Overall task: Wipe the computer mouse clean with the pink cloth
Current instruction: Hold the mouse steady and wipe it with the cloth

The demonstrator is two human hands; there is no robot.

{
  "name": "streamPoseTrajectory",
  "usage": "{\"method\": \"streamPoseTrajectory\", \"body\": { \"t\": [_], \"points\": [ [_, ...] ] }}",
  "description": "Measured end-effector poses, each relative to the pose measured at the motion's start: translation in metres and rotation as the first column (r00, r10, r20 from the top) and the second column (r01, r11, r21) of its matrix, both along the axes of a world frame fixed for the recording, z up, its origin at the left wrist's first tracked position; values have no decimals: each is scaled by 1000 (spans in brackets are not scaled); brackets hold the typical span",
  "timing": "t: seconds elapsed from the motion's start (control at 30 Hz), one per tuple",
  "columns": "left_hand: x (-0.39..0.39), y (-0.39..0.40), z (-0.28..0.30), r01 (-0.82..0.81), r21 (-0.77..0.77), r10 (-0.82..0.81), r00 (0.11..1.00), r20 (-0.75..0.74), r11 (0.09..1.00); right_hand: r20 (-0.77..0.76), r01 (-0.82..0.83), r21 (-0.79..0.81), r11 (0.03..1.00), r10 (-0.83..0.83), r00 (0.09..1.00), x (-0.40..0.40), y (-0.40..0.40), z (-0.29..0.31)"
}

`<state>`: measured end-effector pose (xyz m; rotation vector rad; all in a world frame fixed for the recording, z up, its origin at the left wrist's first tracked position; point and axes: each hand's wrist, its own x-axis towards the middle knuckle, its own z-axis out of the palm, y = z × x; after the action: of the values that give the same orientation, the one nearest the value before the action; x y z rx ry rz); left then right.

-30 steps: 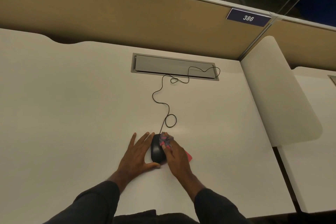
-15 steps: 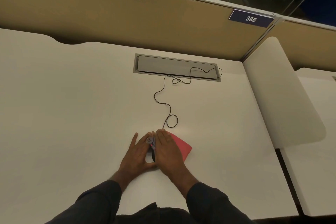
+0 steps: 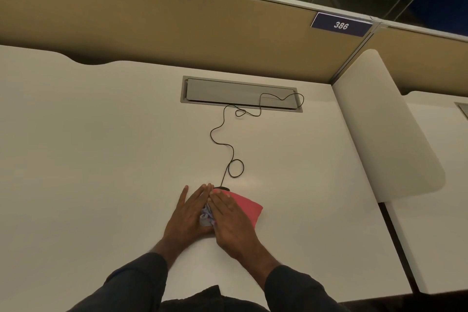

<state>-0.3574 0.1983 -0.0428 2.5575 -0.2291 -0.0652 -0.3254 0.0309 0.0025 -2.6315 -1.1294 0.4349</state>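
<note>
The black computer mouse (image 3: 222, 188) lies near the front middle of the white desk (image 3: 101, 159), almost wholly covered; only its front tip shows where the cord leaves it. The pink cloth (image 3: 249, 206) is draped over it, with a pale patterned part bunched between my hands. My right hand (image 3: 231, 220) lies flat on top of the cloth and mouse, pressing down. My left hand (image 3: 188, 213) rests flat against the mouse's left side, fingers together, touching the right hand's fingertips.
The mouse's thin black cord (image 3: 222, 134) snakes back to a grey cable hatch (image 3: 240, 94) set in the desk. A tan partition (image 3: 177, 25) with a "386" sign (image 3: 340, 25) stands behind. A white divider panel (image 3: 387, 129) bounds the right side.
My right hand has slid left over the mouse, spreading the pink cloth across it. The mouse's black body, visible a second ago, is now covered. My left hand has stayed beside it.
</note>
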Motion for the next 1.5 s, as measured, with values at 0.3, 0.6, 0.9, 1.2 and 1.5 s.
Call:
{"method": "streamPoseTrajectory", "body": {
  "t": [0.3, 0.6, 0.9, 1.2, 1.5],
  "points": [
    [-1, -3, 10, 11, 52, -7, 998, -64, 999, -17, 14, 95, 995, -13, 1000, -30, -20, -17],
    [0, 2, -7, -53, -15, 51, 995, -91, 998, -17, -13, 86, 996, 15, 1000, -58, -38, -11],
    [-1, -1, -7, -101, -25, 99, 992, -82, 995, -181, 228, 249, 941, -186, 966, -75, -44, -12],
    [-1, -1, -7, -95, -9, 95, 995, -43, 995, -284, 469, 294, 833, -392, 875, -67, -42, -23],
    [0, 0, -4, -74, 12, 74, 997, -32, 997, -317, 585, 292, 757, -501, 805, -8, -29, -11]
  ]
}}
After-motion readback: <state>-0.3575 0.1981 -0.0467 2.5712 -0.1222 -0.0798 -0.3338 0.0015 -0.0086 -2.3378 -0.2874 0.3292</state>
